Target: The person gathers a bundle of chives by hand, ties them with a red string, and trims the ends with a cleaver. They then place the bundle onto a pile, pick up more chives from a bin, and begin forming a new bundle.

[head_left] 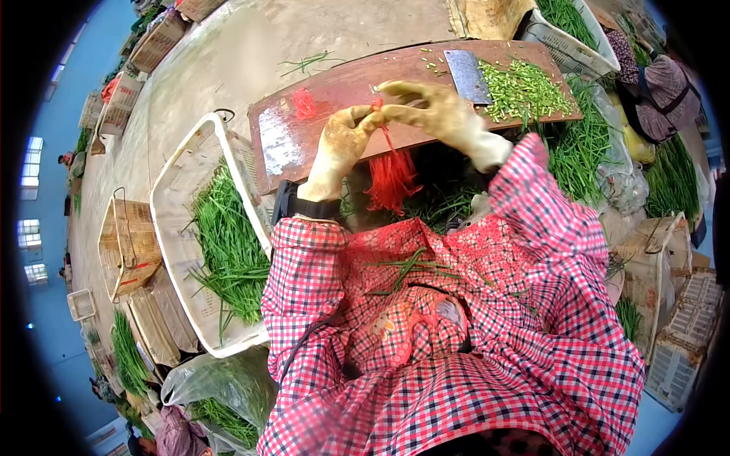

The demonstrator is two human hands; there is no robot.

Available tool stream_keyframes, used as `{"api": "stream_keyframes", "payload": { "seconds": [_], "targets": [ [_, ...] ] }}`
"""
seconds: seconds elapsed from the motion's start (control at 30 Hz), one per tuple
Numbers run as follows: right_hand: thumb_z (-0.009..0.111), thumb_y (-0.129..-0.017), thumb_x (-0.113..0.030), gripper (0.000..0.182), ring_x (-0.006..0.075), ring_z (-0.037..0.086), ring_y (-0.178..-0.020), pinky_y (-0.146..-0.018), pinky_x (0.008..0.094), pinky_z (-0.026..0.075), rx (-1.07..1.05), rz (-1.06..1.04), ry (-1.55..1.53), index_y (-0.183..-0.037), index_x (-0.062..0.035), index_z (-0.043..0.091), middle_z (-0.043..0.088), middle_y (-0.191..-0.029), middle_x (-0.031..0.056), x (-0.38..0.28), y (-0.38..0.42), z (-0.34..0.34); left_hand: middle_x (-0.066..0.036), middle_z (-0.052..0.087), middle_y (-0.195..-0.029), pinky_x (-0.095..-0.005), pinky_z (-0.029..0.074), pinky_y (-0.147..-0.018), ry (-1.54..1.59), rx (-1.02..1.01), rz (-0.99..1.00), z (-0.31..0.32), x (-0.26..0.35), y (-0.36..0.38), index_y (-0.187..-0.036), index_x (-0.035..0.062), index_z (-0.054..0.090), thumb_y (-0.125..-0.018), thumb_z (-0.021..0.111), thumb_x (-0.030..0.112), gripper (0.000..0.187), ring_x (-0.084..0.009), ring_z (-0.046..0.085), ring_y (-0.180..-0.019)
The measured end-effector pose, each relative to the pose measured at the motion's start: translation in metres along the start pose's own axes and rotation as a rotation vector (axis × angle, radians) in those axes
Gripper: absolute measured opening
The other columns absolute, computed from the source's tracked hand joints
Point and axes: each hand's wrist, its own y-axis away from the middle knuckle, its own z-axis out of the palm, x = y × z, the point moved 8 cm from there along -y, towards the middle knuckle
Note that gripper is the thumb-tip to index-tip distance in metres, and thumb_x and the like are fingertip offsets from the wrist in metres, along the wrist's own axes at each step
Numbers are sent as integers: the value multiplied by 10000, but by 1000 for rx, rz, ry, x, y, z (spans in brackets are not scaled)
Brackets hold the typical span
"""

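Bright red, thin and stringy: the bundle of strands (392,181) is super narrow up top, then fans out into a messy, frayed-looking tassel. It's hanging from the fingers, with the wide part just off the near edge of the wooden board (347,83), above the lap.

The left hand (344,143), in a stained pale glove, has thumb and fingers pinched together on the narrow top end. The right hand (445,120), gloved too, is right up against it with some fingers spread. It's a bit blurry, so I can't tell if it's gripping anything.

A small red clump (303,104) sits on the board, left of the hands. Over on the right there's a flat metal blade (467,77) beside a pile of chopped green stems (528,90). Off to the left, a white plastic basket (175,199) holds long green stalks (228,239).
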Motion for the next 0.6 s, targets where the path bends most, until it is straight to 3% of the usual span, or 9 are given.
{"api": "stream_keyframes", "payload": {
  "seconds": [0.1,0.2,0.3,0.33,0.43,0.47,0.5,0.57,0.6],
  "targets": [
    [677,-895,-240,267,110,638,-821,-752,257,524,47,-77,-418,-1059,-30,695,707,-900,56,21,-27,21,-51,711,-847,-262,484,-732,-8,-75,-5,11,-21,-15,-1017,-15,694,-931,641,215,251,-84,596,-792],
    [669,-893,-224,237,118,645,-798,-727,250,519,75,74,-364,-999,-15,706,712,-875,55,46,-41,25,-51,717,-844,-246,484,-745,262,-29,-193,13,-29,-14,-954,-20,708,-925,637,245,277,-91,613,-791],
    [673,-895,-249,261,102,643,-816,-734,249,512,108,90,-207,-1027,-27,712,724,-899,48,67,-72,29,-57,719,-829,-257,490,-743,127,9,-216,4,-54,-27,-927,-11,714,-922,628,290,313,-101,635,-794],
    [670,-899,-251,264,92,640,-822,-737,248,509,133,80,-126,-1037,-31,713,727,-910,41,73,-81,29,-88,723,-828,-287,502,-751,50,60,-222,-1,-63,-31,-914,6,722,-904,628,300,309,-165,672,-795],
    [695,-872,-320,294,106,647,-865,-774,266,509,137,132,-167,-1031,-73,721,728,-946,27,90,-103,32,-108,725,-892,-293,511,-775,-420,246,-255,-16,-56,-32,-994,40,720,-896,651,280,268,-184,676,-794],
    [705,-863,-336,300,105,645,-891,-788,268,504,129,139,-235,-1021,-82,723,727,-951,24,101,-111,36,-134,711,-963,-323,506,-829,-445,312,-218,-21,-62,-32,-1019,80,718,-859,671,286,265,-245,676,-884],
    [738,-842,-303,311,134,650,-812,-740,277,525,166,111,-223,-994,-32,722,721,-878,57,100,-119,35,-133,703,-995,-336,500,-849,-551,383,-92,-22,-60,-36,-1033,77,710,-857,670,284,274,-256,665,-918],
    [746,-834,-311,312,133,652,-798,-721,281,525,152,194,-229,-995,-44,725,722,-875,56,114,-130,38,-132,688,-1060,-361,488,-889,-765,524,166,-17,-54,-40,-1059,71,693,-854,668,280,293,-279,643,-987],
    [742,-836,-311,300,131,655,-781,-698,281,523,150,219,-292,-997,-59,726,721,-871,60,139,-140,45,-134,655,-1138,-386,464,-931,-833,451,218,-7,-50,-42,-1102,65,666,-845,671,269,329,-303,603,-1063]
  ]
}}
